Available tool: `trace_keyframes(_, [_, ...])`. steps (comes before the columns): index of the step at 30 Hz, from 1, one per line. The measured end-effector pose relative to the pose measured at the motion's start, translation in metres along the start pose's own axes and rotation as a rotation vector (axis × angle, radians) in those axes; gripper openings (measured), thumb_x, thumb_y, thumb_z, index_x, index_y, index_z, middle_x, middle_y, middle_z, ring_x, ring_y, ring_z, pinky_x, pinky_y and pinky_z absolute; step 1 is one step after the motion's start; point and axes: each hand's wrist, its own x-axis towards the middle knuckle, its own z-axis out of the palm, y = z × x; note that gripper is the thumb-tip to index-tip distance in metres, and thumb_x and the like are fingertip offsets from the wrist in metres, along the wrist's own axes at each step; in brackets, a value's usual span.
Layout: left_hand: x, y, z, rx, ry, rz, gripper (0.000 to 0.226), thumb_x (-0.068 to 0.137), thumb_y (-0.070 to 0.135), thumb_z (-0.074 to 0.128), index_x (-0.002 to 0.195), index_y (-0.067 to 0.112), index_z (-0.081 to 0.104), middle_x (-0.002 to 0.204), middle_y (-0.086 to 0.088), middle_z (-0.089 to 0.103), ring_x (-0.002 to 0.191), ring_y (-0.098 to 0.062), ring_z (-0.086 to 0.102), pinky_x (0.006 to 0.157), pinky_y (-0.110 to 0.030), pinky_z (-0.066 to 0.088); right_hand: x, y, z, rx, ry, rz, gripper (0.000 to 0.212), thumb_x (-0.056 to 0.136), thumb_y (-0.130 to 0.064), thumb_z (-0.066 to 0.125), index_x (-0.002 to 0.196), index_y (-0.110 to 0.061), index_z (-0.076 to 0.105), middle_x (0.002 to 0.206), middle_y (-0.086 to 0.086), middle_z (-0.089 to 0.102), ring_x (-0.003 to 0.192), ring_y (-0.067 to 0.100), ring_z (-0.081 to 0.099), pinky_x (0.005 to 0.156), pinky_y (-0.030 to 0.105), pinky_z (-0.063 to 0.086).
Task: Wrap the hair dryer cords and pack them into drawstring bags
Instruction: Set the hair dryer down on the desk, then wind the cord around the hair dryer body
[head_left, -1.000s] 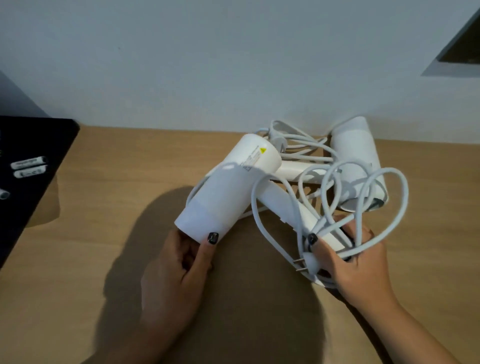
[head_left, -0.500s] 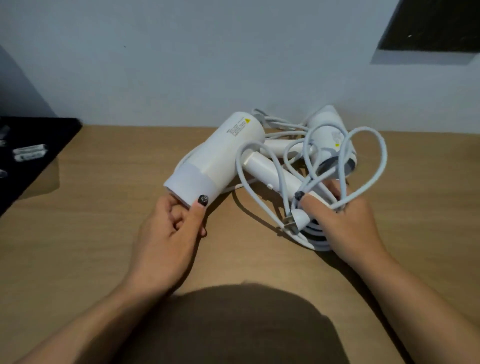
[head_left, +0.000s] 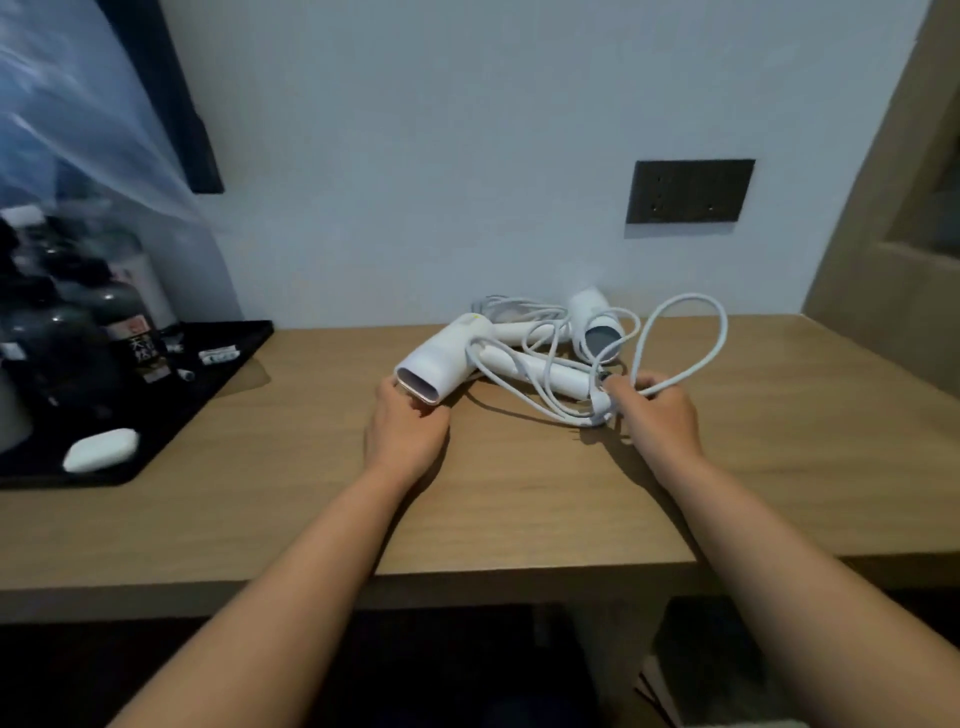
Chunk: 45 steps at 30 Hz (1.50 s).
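Near white plastic hair dryer (head_left: 447, 358): smooth, matt shell. White rubbery cord (head_left: 691, 332): smooth, slight sheen. Light wood-grain table (head_left: 519, 493): smooth, low-sheen finish. Black tray (head_left: 156, 415): matt. White oval case (head_left: 101, 449): smooth plastic.

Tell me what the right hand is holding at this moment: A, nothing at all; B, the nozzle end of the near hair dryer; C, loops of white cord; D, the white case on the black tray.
C: the right hand has its fingers curled round loops of the white cord beside the handle of the near hair dryer, while the left hand is at the nozzle end.
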Motion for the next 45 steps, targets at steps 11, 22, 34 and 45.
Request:
trace_keyframes(11, [-0.07,-0.014,-0.026,0.065,-0.045,0.144,0.045,0.08,0.019,0.06,0.123,0.015,0.049,0.115,0.001,0.063,0.108,-0.023,0.061,0.094,-0.033,0.047,-0.063,-0.003,-0.03,-0.165,0.097,-0.004,0.015,0.085,-0.013,0.06,0.097,-0.006,0.056,0.09,0.01,0.064,0.084,0.026,0.062,0.069,0.027,0.048])
trace_keyframes(22, [-0.099,-0.011,-0.033,0.055,-0.131,0.159,0.056,0.077,0.023,0.068,0.127,0.018,0.044,0.104,0.005,0.064,0.103,-0.015,0.063,0.097,-0.033,0.048,-0.074,-0.001,-0.06,-0.339,-0.061,0.094,0.032,0.089,-0.022,0.056,0.096,0.009,0.062,0.036,0.004,0.054,0.029,0.016,0.049,0.039,0.022,0.039])
trace_keyframes(34, [-0.06,-0.005,-0.014,0.1,-0.133,0.047,0.089,0.068,0.041,0.064,0.146,0.022,0.024,0.14,0.003,0.048,0.121,-0.023,0.053,0.098,-0.041,0.046,-0.04,-0.004,-0.038,-0.011,0.052,0.336,0.033,0.097,-0.007,0.045,0.073,0.002,0.067,0.061,0.014,0.068,0.048,0.022,0.062,0.056,0.034,0.058])
trace_keyframes(45, [0.008,-0.008,0.008,-0.036,-0.027,0.131,0.094,0.058,0.055,0.068,0.139,0.024,0.032,0.143,0.003,0.037,0.125,-0.023,0.046,0.1,-0.043,0.045,-0.023,-0.003,-0.046,0.712,0.191,0.308,0.048,0.093,0.016,0.035,0.137,-0.002,0.04,0.12,0.017,0.054,0.107,0.027,0.062,0.101,0.041,0.048])
